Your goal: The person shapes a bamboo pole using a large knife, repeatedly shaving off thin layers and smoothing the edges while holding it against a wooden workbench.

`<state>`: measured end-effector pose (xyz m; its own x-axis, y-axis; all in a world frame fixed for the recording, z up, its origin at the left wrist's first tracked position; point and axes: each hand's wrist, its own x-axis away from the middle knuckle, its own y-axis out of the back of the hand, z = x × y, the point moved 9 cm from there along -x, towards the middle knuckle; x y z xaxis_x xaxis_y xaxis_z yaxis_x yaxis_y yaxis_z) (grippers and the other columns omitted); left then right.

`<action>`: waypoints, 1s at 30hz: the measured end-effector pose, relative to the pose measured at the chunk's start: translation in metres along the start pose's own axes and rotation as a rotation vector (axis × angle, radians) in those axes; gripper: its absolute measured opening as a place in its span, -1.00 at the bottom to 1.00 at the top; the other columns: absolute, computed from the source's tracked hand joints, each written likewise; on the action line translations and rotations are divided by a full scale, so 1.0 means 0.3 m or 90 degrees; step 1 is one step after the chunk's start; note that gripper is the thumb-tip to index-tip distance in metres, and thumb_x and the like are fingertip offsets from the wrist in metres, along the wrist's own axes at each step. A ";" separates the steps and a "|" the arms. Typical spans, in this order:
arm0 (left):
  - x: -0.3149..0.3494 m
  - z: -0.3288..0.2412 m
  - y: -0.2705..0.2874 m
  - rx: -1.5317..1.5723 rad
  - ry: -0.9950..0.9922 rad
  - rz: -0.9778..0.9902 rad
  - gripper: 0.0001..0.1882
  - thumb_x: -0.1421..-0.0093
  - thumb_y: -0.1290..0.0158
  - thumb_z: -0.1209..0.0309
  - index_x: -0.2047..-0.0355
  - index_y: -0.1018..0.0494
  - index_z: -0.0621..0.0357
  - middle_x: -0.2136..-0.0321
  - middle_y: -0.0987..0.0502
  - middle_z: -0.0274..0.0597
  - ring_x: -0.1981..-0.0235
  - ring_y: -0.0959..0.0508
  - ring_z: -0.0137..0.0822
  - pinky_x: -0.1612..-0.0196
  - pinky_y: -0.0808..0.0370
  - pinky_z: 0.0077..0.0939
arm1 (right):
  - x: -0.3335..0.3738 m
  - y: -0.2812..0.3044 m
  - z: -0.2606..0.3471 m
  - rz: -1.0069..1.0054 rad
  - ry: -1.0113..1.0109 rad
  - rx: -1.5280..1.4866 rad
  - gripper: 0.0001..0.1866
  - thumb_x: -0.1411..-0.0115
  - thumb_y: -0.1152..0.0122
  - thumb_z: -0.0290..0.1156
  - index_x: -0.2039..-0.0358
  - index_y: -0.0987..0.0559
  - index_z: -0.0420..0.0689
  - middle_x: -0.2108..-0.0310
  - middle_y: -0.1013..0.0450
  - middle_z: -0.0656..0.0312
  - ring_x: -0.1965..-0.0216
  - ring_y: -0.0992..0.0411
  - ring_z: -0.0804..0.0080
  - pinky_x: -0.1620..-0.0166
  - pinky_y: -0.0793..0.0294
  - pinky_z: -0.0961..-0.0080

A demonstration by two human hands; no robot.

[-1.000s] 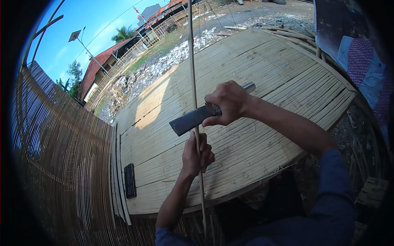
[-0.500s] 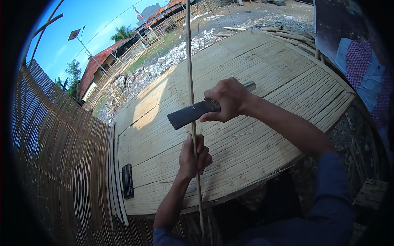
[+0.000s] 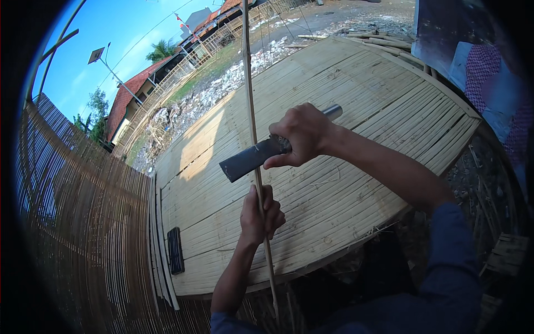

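Note:
My left hand (image 3: 261, 218) is closed round a long, thin bamboo strip (image 3: 249, 94), below the blade. The strip runs from beyond the top of the picture down past the table's near edge. Just above that hand, a wide-bladed knife (image 3: 245, 162) with a dark, square-ended blade lies across the strip. Whether its edge bites into the bamboo I cannot tell. My right hand (image 3: 303, 133) grips the knife where blade and handle meet, and its metal tube handle sticks out on the far side of the fist.
Beneath my hands spreads a bamboo-slat table (image 3: 356, 183). A dark phone-like object (image 3: 175, 250) rests at its left edge by some loose slats (image 3: 158, 245). A woven bamboo screen (image 3: 83, 206) stands at left. Bamboo poles (image 3: 384, 45) are piled behind; patterned cloth (image 3: 484, 78) hangs at right.
My right hand and the knife have shifted slightly left and down, nearer my left hand. The strip's upper part leans a little further left. The whole view has shifted slightly.

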<state>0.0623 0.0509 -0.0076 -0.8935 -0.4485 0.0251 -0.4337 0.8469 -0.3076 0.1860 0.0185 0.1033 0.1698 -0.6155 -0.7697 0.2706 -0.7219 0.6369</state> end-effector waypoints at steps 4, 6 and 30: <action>0.011 -0.005 -0.021 0.004 -0.013 0.010 -0.49 -0.30 0.48 -0.07 0.60 -0.10 0.03 0.95 -0.08 -0.34 1.00 -0.01 -0.48 0.87 -0.01 -0.66 | -0.005 0.004 0.002 0.000 -0.011 -0.035 -0.28 0.12 -0.08 0.40 0.80 -0.35 -0.12 0.86 -0.26 0.19 0.75 -0.39 0.16 0.62 -0.41 0.34; 0.002 -0.007 -0.012 0.000 -0.010 -0.006 -0.49 -0.30 0.48 -0.07 0.60 -0.10 0.03 0.95 -0.07 -0.34 1.00 -0.01 -0.47 0.87 0.00 -0.66 | -0.004 0.014 -0.007 0.009 -0.025 -0.017 -0.28 0.11 -0.08 0.39 0.79 -0.35 -0.12 0.86 -0.26 0.18 0.74 -0.39 0.14 0.61 -0.40 0.34; 0.006 0.006 -0.018 0.000 0.000 0.038 -0.47 -0.28 0.47 -0.11 0.61 -0.11 0.03 0.95 -0.07 -0.35 0.99 -0.02 -0.48 0.87 -0.03 -0.66 | -0.011 0.037 -0.012 -0.014 -0.025 0.006 -0.27 0.12 -0.07 0.41 0.79 -0.38 -0.12 0.87 -0.27 0.22 0.75 -0.41 0.18 0.63 -0.41 0.38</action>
<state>0.0633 0.0451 -0.0077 -0.9177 -0.3973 0.0061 -0.3796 0.8722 -0.3084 0.1919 0.0138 0.1126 0.1262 -0.6107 -0.7817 0.2648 -0.7387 0.6198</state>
